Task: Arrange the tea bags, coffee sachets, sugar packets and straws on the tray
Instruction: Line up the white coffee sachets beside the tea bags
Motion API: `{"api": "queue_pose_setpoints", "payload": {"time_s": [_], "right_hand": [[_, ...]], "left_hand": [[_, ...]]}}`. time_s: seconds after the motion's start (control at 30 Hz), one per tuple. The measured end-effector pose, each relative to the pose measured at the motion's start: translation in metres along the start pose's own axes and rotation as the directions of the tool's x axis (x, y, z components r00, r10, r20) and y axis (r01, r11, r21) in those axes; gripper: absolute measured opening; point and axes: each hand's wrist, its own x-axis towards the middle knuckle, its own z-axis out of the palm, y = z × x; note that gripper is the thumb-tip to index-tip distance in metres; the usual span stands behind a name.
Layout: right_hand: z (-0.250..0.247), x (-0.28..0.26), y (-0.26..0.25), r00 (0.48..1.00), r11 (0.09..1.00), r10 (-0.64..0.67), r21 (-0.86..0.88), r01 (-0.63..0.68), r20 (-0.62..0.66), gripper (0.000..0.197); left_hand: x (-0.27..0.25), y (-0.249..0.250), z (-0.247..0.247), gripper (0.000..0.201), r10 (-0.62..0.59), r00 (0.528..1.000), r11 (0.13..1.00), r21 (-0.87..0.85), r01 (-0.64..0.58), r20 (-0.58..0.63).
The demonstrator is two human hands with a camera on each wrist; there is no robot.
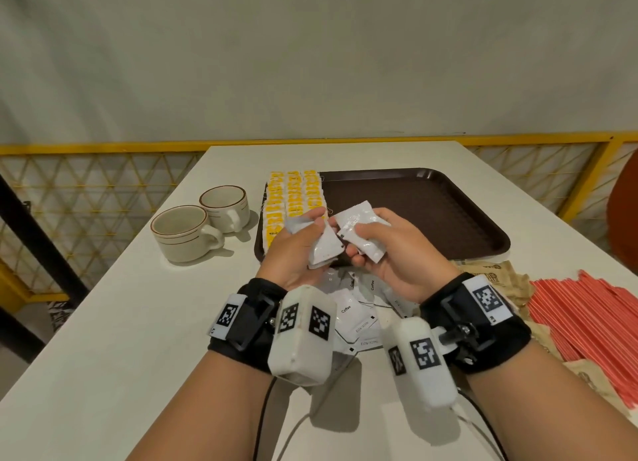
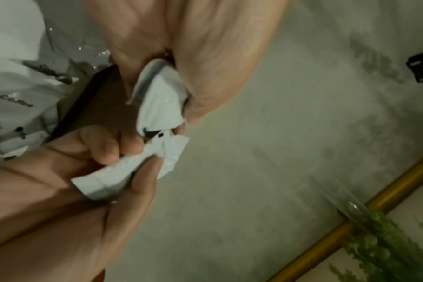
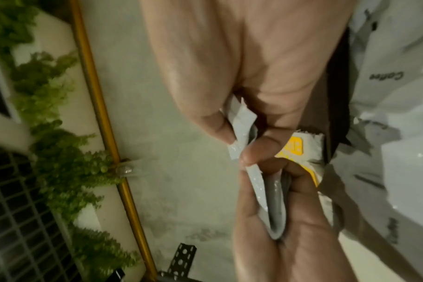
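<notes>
Both hands raised over tray [image 1: 431,215] near edge. L hand [image 1: 297,250] curled round coffee sachets [image 1: 326,248]; R hand [image 1: 386,253] pinched 2nd batch [image 1: 359,233]. Bare tray floor at 1 o'clock, nearer R hand; tea bags [image 1: 293,198] at 11.

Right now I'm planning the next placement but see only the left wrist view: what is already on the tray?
Observer: Only tea bags, in yellow-and-white rows along the left end of the tray.
Operator: Where are the straws?
Observer: The red straws lie heaped on the table, off the tray, to its right and nearer the camera.
Operator: And the sugar?
Observer: Brown packets, probably the sugar, lie on the table between the red straws and the tray's near right corner.
</notes>
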Motion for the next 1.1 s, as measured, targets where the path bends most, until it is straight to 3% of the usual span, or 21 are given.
{"api": "queue_pose_setpoints", "payload": {"time_s": [0.13,0.27,0.43,0.57,0.6,0.67,0.8,0.97,1.1], "right_hand": [[-0.005,0.003,-0.005,1.0,0.986,0.025,0.166,-0.024,-0.007,0.026],[-0.008,0.006,-0.001,0.996,0.997,-0.004,0.073,0.01,-0.085,0.034],[-0.009,0.007,0.0,0.998,1.0,0.0,0.023,0.002,-0.062,0.022],[-0.006,0.005,0.003,1.0,0.999,-0.006,-0.046,0.006,-0.003,0.022],[-0.005,0.005,0.003,1.0,0.998,-0.015,-0.055,0.014,-0.006,0.023],[-0.006,0.005,0.002,0.995,0.998,-0.062,-0.024,0.06,-0.076,0.021],[-0.015,0.008,-0.005,0.965,0.991,-0.115,0.034,0.127,-0.237,0.011],[-0.01,0.006,0.0,0.994,0.999,-0.045,-0.033,0.042,-0.1,0.01],[0.0,0.003,0.009,0.999,0.997,-0.039,-0.065,0.039,0.0,0.005]], "left_hand": [[0.002,0.005,-0.005,0.017,-0.031,0.998,0.984,-0.177,0.022,-0.052],[0.001,0.006,-0.005,0.014,-0.001,0.996,0.985,-0.171,-0.013,-0.085],[-0.002,0.006,-0.003,0.01,0.046,0.994,0.993,-0.101,-0.056,-0.098],[-0.009,0.005,0.0,0.04,0.076,0.997,0.997,0.011,-0.076,0.003],[-0.009,0.004,0.001,0.037,0.087,0.996,0.996,0.025,-0.087,0.0],[-0.006,0.004,0.0,0.024,0.115,0.992,0.993,0.039,-0.113,-0.06],[-0.001,0.005,-0.008,0.023,0.154,0.979,0.988,-0.009,-0.156,-0.137],[-0.003,0.006,-0.007,0.028,0.16,0.977,0.987,0.015,-0.16,-0.141],[-0.008,0.003,0.0,0.043,0.129,0.99,0.991,0.033,-0.128,-0.052]]}}
